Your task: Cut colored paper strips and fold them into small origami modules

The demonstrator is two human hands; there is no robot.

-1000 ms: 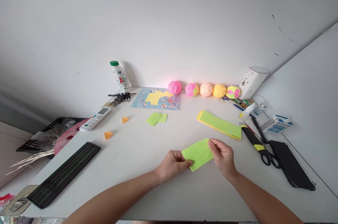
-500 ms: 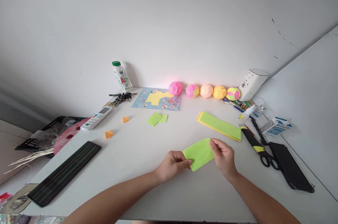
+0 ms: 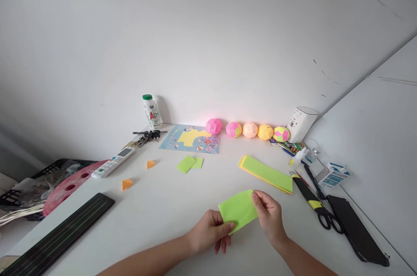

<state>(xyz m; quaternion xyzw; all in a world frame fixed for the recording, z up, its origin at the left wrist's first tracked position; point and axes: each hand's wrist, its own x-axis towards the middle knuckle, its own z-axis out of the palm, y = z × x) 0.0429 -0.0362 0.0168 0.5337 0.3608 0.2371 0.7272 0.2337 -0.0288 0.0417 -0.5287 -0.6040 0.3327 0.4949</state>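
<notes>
Holding a green paper sheet (image 3: pixel 239 211) over the near part of the white table (image 3: pixel 156 219), turned askew to the front edge. Gripping the near left edge with the left hand (image 3: pixel 208 230): thumb laid flat on the upper face and clamped against fingers underneath, other fingertips hanging below the paper. Pinching close to the far right corner with the right hand (image 3: pixel 269 215), thumb and forefinger drawn together on the paper; cannot tell how far beneath the hidden fingers reach.

Judging by looks, very light, thin and pliant, with a little spring across the middle; probably dry and easy to grip rather than slippery. Not brittle, but apt to take a crease from a hard press or a tear from a strong pull (cannot tell whether single or folded double). Best taken by edges or corners, thumb above and fingertips below, pressing lightly with just enough tension to prevent sagging. Better not squeezed across the middle.

To be seen beyond the right hand: a stack of green and yellow strips (image 3: pixel 267 174), with scissors (image 3: pixel 315 205) near its right end. Farther back, small green squares (image 3: pixel 186 164) and a row of faceted balls (image 3: pixel 250 130).
</notes>
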